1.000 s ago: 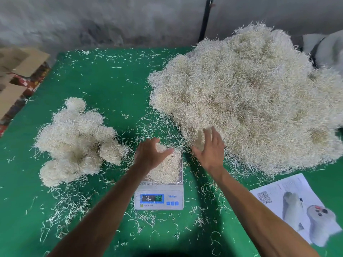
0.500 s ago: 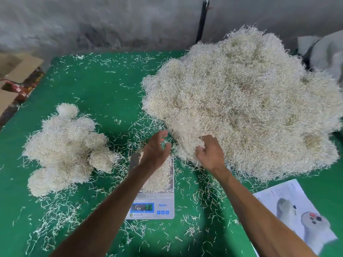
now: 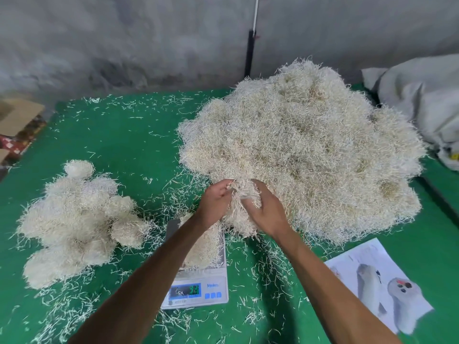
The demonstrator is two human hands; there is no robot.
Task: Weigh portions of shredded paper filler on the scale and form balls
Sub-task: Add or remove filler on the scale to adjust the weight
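Fingers of both hands curl into one tuft of shredded paper filler (image 3: 244, 192) at the near edge of the big heap; the left hand (image 3: 214, 203) grasps it from the left side, the right hand (image 3: 267, 211) from the right, and strands hang down between the two palms.

Far left, flattened cardboard (image 3: 18, 115) lies off the edge of the green table (image 3: 119, 142). Next comes a cluster of formed balls (image 3: 77, 224), packed against one another on the left part of the table, with loose strands scattered around them.

In the middle, the scale (image 3: 198, 291) sits near the front edge, its lit display facing the person; the digits are too blurred to read. A portion of filler (image 3: 201, 249) rests on its platform, partly hidden beneath the left forearm.

Right of the scale rises the large heap of loose filler (image 3: 310, 150), which covers much of the table's right half and touches the tuft in the hands. Near the front right lies a printed sheet (image 3: 380, 284) showing pale objects. At the far right, a grey sack (image 3: 422, 100) lies beside the wall.
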